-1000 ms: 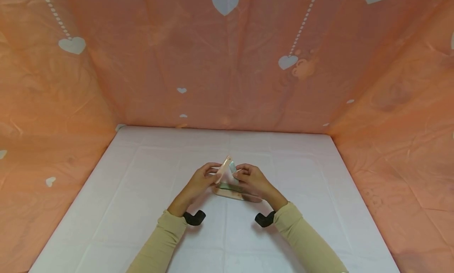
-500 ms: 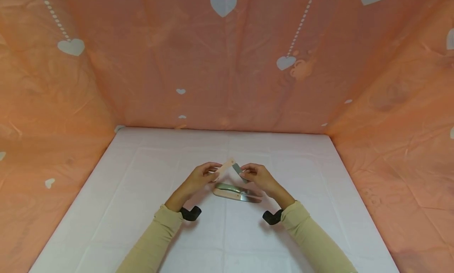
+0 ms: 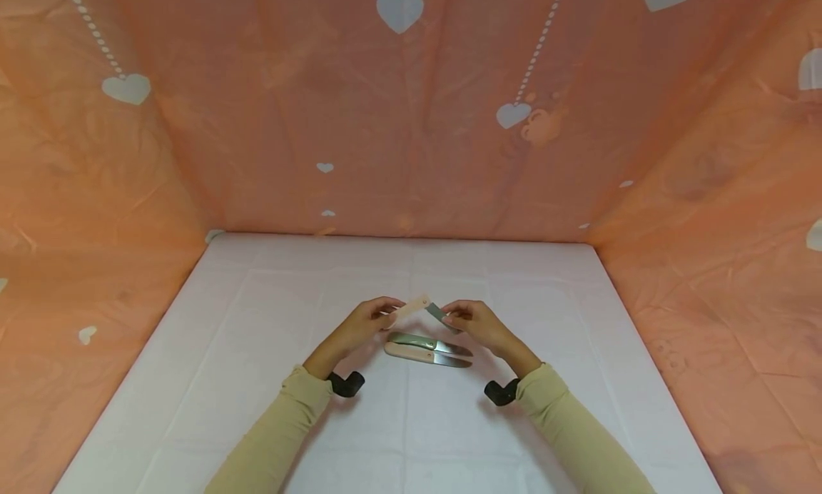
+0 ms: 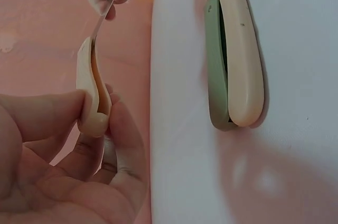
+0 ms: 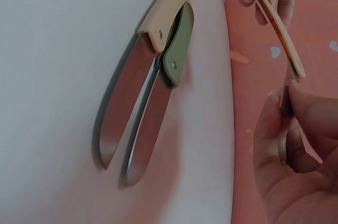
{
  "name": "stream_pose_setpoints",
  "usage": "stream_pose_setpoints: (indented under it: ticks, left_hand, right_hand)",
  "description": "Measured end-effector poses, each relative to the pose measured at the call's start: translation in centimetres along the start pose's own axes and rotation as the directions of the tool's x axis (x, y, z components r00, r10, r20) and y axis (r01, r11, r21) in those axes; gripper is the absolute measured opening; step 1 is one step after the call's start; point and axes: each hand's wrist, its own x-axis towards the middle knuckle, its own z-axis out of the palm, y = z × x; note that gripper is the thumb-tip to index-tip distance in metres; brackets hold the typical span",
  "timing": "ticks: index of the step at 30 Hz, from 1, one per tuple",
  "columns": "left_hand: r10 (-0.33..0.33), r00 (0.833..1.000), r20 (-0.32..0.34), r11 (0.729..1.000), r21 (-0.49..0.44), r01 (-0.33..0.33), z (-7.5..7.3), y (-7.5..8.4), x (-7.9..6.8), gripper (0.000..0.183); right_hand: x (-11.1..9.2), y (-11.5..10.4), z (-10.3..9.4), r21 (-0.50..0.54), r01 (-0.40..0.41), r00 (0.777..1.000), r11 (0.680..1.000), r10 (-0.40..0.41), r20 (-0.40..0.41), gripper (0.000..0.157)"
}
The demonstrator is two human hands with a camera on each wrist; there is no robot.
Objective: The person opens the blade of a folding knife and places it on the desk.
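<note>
Above the table, both hands hold a folding knife [image 3: 411,308] with a cream handle, its blade partly unfolded. My left hand [image 3: 361,328] pinches the handle between thumb and fingers; the handle's slot shows in the left wrist view. Thumb and fingers of my right hand [image 3: 484,327] pinch the blade [image 3: 438,313], covering its outer end. Closer to me, two unfolded knives lie side by side on the table, blades pointing right: a green-handled knife [image 3: 411,339] and a beige-handled knife [image 3: 411,351]. Neither hand touches them.
The table has a white cover [image 3: 289,280] with fold creases. Orange cloth [image 3: 411,137] printed with hearts rises behind it and along both sides. A black curved piece [image 3: 347,385] sits at each wrist, close over the table.
My right hand has moved to the right with the blade, so the angle between blade and handle has widened. The handle in my left hand has tilted flatter. The two knives stay put.
</note>
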Motion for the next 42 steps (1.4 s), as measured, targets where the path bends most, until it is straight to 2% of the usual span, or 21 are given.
stream_pose_setpoints:
  ticks: [8, 15, 20, 26, 28, 33, 36, 42]
  left_hand:
    - [-0.043, 0.999, -0.018, 0.999, 0.004, 0.043, -0.1, -2.5, 1.4, 0.029]
    - [-0.116, 0.993, 0.016, 0.993, -0.034, 0.117, -0.5, -3.4, 2.0, 0.025]
    - [-0.144, 0.988, 0.053, 0.989, -0.034, 0.146, -0.8, -3.9, 2.4, 0.025]
    - [-0.152, 0.985, 0.078, 0.988, -0.013, 0.154, -0.9, -3.8, 2.6, 0.024]
    - [-0.149, 0.984, 0.095, 0.988, -0.018, 0.152, -1.0, -3.3, 2.5, 0.026]
    - [-0.117, 0.988, 0.105, 0.993, -0.025, 0.120, -1.2, -3.4, 2.9, 0.028]
    - [-0.106, 0.991, 0.079, 0.994, -0.012, 0.107, -1.2, -4.3, 3.5, 0.027]
    - [-0.110, 0.993, 0.053, 0.994, -0.007, 0.110, -1.0, -4.6, 4.1, 0.030]
  right_hand:
    - [-0.1, 0.6, -0.5, 0.009, -0.024, 0.999, 1.000, 0.023, 0.022, 0.024]
    - [0.7, 2.8, -1.1, 0.022, -0.043, 0.998, 0.999, 0.042, 0.053, 0.023]
    - [1.3, 4.1, -1.6, 0.018, -0.050, 0.995, 0.999, 0.049, 0.082, 0.022]
    - [1.3, 3.9, -1.8, 0.010, -0.055, 0.991, 0.998, 0.053, 0.120, 0.022]
    - [1.3, 4.0, -1.8, 0.009, -0.052, 0.990, 0.999, 0.050, 0.133, 0.022]
    - [1.6, 4.6, -1.8, -0.010, -0.047, 0.990, 0.999, 0.048, 0.134, 0.021]
    - [1.7, 4.8, -2.0, -0.016, -0.042, 0.990, 0.999, 0.044, 0.137, 0.021]
    - [2.0, 5.1, -2.2, -0.016, -0.030, 0.985, 0.999, 0.032, 0.171, 0.024]
